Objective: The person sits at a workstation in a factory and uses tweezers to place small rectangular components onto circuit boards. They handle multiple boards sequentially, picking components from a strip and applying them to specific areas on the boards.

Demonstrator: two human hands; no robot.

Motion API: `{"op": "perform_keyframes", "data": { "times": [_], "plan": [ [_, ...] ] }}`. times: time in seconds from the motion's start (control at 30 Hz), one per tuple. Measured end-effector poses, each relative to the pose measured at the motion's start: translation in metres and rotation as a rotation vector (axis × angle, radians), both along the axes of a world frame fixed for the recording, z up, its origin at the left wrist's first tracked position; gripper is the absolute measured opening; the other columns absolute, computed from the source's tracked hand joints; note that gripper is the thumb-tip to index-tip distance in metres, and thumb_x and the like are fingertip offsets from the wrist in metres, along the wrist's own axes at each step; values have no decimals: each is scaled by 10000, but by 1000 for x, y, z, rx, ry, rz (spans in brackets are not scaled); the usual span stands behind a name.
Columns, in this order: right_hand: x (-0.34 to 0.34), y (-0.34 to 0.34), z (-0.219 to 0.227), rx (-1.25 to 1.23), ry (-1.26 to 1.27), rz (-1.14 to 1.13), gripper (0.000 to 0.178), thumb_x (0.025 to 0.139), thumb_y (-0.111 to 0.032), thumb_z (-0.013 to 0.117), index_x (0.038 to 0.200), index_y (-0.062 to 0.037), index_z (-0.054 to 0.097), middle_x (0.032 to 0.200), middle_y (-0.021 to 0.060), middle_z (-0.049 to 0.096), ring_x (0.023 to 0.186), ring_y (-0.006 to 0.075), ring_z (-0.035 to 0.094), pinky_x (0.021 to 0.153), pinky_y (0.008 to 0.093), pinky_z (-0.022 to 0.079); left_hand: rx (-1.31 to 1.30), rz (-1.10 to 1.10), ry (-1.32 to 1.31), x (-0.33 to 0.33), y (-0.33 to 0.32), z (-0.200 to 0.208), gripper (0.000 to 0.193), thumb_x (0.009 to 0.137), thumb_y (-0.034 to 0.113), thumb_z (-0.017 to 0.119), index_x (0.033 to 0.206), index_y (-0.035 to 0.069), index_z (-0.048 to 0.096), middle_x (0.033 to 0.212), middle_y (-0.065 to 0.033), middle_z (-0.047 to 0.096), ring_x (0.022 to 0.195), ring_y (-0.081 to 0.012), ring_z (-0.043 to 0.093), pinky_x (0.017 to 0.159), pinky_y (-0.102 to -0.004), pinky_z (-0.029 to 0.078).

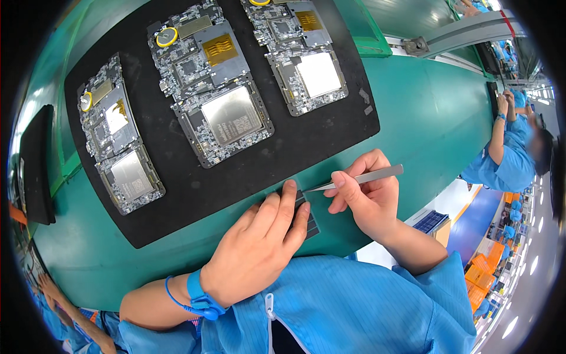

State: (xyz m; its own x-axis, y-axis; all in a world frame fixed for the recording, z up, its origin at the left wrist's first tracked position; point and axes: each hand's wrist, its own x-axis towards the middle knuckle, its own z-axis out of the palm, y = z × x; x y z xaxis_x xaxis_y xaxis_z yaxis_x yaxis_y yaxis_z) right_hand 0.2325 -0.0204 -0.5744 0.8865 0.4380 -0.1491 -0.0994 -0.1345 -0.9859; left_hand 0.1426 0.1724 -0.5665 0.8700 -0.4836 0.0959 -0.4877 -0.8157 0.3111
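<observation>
My left hand (256, 251) lies over a small sheet with dark grey strips (313, 228) on the green bench top. Its index finger and thumb press on the sheet and cover much of it. In my right hand (370, 203) is a pair of metal tweezers (377, 175), pinched between thumb and fingers. The tweezers' tips point left and meet the sheet's upper edge beside my left index finger. Whether the tips grip a strip is too small to tell. A blue wrist strap (203, 298) circles my left wrist.
Beyond my hands a black mat (177, 206) carries three circuit boards: left (121, 138), middle (206, 88) and right (303, 59). Small grey pieces (365, 100) lie at its right side. A metal rail (466, 35) stands at far right. Another person (507, 147) works there.
</observation>
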Motion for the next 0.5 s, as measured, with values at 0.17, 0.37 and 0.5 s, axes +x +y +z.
{"op": "perform_keyframes", "data": {
  "times": [0.17,0.37,0.5],
  "plan": [
    [-2,0,-6,151,61,-51,217,882,-60,636,887,-24,422,708,87,623,546,93,624,452,178,475,2,-2,-3,0,-1,0,463,749,250,696,1145,32,595,1280,-249,478,1039,-295,531,809,-336,481],
    [-2,-2,-3,60,49,-29,214,889,-70,630,891,-25,420,712,84,618,552,90,622,464,183,482,-7,-3,-6,-1,0,-1,464,745,248,697,1141,28,597,1280,-249,477,1039,-294,528,814,-337,480],
    [-2,1,0,41,56,-30,212,894,-77,626,898,-29,419,710,85,615,546,87,615,460,185,474,-15,4,-7,-1,-1,-2,462,746,249,694,1140,27,599,1279,-249,477,1038,-292,528,813,-337,480]
  ]
}}
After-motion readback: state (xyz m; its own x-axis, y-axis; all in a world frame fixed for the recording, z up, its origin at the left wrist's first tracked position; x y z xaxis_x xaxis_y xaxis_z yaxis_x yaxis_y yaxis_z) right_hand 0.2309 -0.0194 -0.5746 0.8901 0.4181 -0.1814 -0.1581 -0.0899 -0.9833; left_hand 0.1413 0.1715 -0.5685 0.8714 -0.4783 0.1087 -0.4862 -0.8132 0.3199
